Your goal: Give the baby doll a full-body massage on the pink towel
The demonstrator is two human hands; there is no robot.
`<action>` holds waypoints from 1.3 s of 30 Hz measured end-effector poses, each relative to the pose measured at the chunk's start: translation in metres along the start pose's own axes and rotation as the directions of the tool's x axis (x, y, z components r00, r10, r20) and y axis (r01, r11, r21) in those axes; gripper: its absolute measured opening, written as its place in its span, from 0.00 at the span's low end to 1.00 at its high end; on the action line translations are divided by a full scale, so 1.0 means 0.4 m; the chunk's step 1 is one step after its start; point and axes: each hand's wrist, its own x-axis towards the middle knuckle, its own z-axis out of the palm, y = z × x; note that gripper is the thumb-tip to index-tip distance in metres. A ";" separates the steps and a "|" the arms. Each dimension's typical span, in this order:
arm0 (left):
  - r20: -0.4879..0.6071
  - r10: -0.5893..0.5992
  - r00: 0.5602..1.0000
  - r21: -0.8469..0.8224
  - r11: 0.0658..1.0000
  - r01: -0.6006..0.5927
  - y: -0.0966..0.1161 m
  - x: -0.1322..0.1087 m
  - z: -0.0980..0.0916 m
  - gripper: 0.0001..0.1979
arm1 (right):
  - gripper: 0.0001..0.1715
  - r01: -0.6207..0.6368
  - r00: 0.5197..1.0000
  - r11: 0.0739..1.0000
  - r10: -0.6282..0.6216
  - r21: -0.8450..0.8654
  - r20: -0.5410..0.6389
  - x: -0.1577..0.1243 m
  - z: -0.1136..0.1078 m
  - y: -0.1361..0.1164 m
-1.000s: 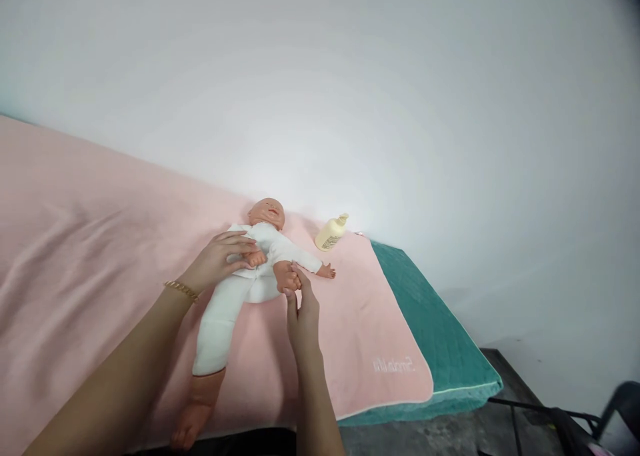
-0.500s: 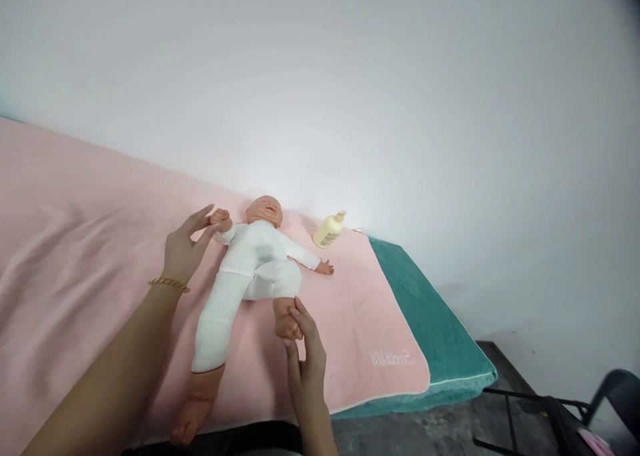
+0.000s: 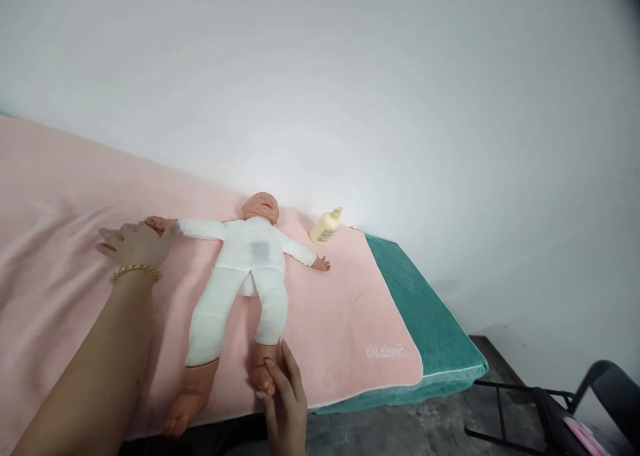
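Right grip of the person is pinching one foot of the doll: the thumb is on the lower side of this foot, and the fingers of the right hand lie along its other side. Left hand is at the doll's outstretched hand, with its fingers apart from each other and the thumb near the cuff of the white sleeve. It is somewhat blurred, so I cannot tell if the left grip is pressed around the doll's hand or only touches it. On the left wrist there is a gold-coloured bracelet.

The doll lies on its back upon a pink blanket, its head towards the white wall and its feet towards the person. Its two arms are opened to the sides, its legs are apart, and a greyish patch shows on the chest. Near its other hand, a pale yellow pump bottle is on the blanket, close to the wall. Under the blanket, a green mattress comes out at the right.
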 end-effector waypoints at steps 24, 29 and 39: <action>-0.176 0.580 0.796 -0.573 0.597 -0.562 0.109 -0.102 0.032 0.18 | 0.25 -0.023 1.000 0.997 0.023 0.078 0.004 0.317 -0.035 -0.044; 0.026 0.790 0.612 -0.564 0.517 -0.644 0.124 -0.112 0.067 0.19 | 0.29 -0.184 0.982 0.964 0.190 0.194 -0.014 0.364 -0.010 -0.032; 0.051 0.806 0.589 -0.548 0.515 -0.658 0.126 -0.109 0.072 0.19 | 0.26 -0.239 0.970 0.937 0.243 0.253 0.015 0.358 0.005 -0.028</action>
